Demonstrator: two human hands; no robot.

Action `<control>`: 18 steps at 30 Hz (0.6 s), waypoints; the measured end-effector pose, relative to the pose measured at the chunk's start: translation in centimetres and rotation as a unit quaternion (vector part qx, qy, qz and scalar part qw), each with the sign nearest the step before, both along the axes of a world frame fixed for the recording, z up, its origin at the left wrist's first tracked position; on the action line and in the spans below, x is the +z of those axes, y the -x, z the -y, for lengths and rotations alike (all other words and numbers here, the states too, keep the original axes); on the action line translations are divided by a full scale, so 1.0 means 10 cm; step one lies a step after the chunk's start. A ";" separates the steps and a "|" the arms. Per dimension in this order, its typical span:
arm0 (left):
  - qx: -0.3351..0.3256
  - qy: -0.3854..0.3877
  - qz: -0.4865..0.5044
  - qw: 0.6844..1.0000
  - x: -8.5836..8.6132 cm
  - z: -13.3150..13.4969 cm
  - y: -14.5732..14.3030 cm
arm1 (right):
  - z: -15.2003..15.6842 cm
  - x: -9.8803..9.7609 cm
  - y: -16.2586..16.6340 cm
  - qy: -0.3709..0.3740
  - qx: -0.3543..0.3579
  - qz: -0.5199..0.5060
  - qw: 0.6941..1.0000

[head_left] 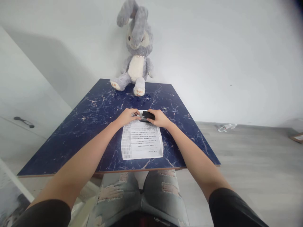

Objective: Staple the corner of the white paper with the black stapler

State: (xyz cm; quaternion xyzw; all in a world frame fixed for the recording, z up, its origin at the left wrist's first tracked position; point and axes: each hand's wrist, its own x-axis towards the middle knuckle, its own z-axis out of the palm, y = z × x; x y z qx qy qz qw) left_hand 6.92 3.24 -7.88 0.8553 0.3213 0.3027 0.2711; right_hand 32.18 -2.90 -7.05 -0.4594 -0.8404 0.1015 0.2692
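Note:
A black stapler [148, 115] is gripped in my right hand [160, 118], over the far edge of a printed sheet of paper [143, 142]. The stapler's top is raised from its base at the left end. My left hand [129, 117] is at the paper's far left corner, its curled fingertips close to the stapler's front end. What those fingers pinch, if anything, is too small to make out. Lines of dark print cover the sheet, which lies on the blue marbled table. Both hands hide parts of its far edge.
A grey plush rabbit [137, 67] sits at the back of the blue table [87, 116], against the wall. On the left is a white cabinet with a dark handle [23, 122]. A clear plastic wrapper [227, 127] lies on the floor to the right.

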 end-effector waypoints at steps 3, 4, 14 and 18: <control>-0.006 -0.007 -0.007 1.000 -0.03 -0.01 -0.02 | 0.00 -0.01 0.00 -0.001 0.002 -0.004 1.000; -0.006 -0.012 -0.011 1.000 -0.04 -0.02 -0.02 | 0.00 -0.01 0.00 -0.003 0.003 -0.006 1.000; -0.016 -0.080 -0.064 0.995 -0.06 -0.07 -0.01 | 0.00 0.00 0.00 0.001 0.008 -0.006 1.000; -0.008 -0.065 -0.058 0.996 -0.06 -0.06 -0.02 | 0.00 0.01 0.00 0.005 0.009 -0.007 1.000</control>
